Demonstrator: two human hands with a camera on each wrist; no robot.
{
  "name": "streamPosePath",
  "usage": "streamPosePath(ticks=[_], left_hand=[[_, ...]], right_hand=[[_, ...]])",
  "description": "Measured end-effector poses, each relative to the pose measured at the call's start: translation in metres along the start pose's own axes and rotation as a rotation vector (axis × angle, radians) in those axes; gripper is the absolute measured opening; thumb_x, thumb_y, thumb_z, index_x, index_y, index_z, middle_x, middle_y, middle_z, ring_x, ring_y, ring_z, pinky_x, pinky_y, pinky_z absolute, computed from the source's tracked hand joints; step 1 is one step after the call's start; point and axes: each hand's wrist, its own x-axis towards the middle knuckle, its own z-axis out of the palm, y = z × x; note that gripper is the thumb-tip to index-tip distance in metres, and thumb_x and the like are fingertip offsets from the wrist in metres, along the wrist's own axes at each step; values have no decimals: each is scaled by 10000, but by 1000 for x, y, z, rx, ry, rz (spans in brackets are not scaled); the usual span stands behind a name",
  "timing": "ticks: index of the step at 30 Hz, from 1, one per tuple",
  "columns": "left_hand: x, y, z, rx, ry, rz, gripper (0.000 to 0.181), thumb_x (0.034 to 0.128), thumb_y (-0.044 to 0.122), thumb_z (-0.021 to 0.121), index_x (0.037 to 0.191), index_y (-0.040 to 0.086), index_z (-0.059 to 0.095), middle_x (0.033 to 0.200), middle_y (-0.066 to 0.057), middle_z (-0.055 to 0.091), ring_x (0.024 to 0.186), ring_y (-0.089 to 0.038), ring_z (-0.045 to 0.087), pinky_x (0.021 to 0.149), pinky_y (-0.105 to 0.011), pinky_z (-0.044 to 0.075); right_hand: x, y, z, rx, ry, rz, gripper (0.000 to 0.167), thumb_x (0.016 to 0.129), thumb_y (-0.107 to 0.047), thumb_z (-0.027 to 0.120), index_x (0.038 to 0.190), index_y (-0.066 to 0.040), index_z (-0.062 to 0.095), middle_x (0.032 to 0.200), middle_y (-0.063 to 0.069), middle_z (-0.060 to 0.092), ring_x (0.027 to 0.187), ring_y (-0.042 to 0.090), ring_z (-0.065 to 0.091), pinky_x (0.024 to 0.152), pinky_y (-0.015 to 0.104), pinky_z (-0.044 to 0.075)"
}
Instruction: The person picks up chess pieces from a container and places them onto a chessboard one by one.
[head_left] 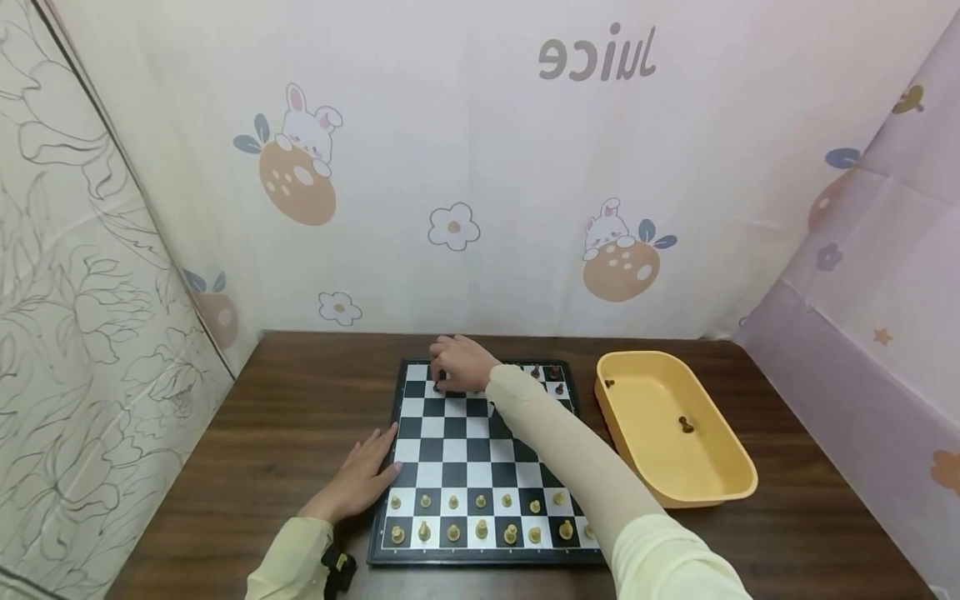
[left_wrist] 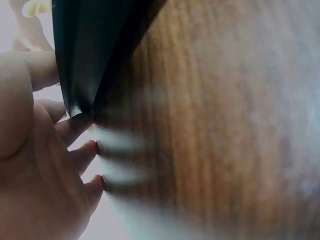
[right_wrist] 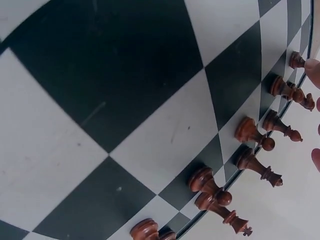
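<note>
My right hand [head_left: 461, 364] reaches over the far left part of the chessboard [head_left: 455, 427], its fingers pointing down. In the right wrist view its thumb and fingers pinch a small brown pawn [right_wrist: 297, 61], whose head is hidden by a fingertip. Near it stand more brown pieces, among them a pawn [right_wrist: 254, 134], a bishop [right_wrist: 281, 126] and a king [right_wrist: 223, 214]. My left hand [head_left: 358, 475] lies against the board's left side with fingers extended, and the left wrist view shows fingertips at the dark board edge [left_wrist: 82, 50].
Two rows of pale pieces [head_left: 482, 528] stand along the board's near side. To the right, a yellow tray [head_left: 651, 454] holds a few brown pieces [head_left: 686, 425]. Brown wooden table [head_left: 255, 450] surrounds the board, with a printed curtain [head_left: 517, 167] behind.
</note>
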Motion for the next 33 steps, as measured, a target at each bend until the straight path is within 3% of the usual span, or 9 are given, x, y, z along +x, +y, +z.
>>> streamPosePath(ticks=[9, 17, 25, 33], left_hand=[[0, 3, 0, -2, 2, 19, 619, 977, 256, 524, 1501, 48, 269, 1499, -200, 326, 1422, -374, 151, 1135, -547, 60], [1, 4, -6, 10, 23, 16, 621, 977, 256, 521, 1500, 39, 266, 1506, -198, 313, 1421, -386, 140, 1132, -554, 56], [2, 3, -6, 12, 24, 71, 606, 979, 223, 511, 1488, 0, 270, 1491, -227, 322, 1411, -409, 153, 1127, -567, 63], [-1, 1, 0, 4, 8, 42, 613, 978, 222, 521, 1494, 14, 265, 1499, -219, 312, 1415, -401, 143, 1130, -558, 56]], right_hand=[[-5, 3, -9, 4, -35, 8, 120, 837, -299, 738, 913, -211, 765, 1001, -59, 598, 940, 120, 513, 802, 298, 445], [-24, 19, -39, -49, 1, -18, 109, 818, -231, 743, 907, -174, 772, 948, -41, 579, 884, 132, 515, 760, 298, 435], [-63, 38, -56, -77, 37, -25, 39, 788, -160, 766, 822, -143, 754, 903, -26, 589, 856, 163, 510, 735, 319, 420], [-109, 58, -61, -120, 9, 26, 19, 762, -148, 752, 765, -157, 736, 878, -35, 576, 828, 159, 500, 722, 316, 429]])
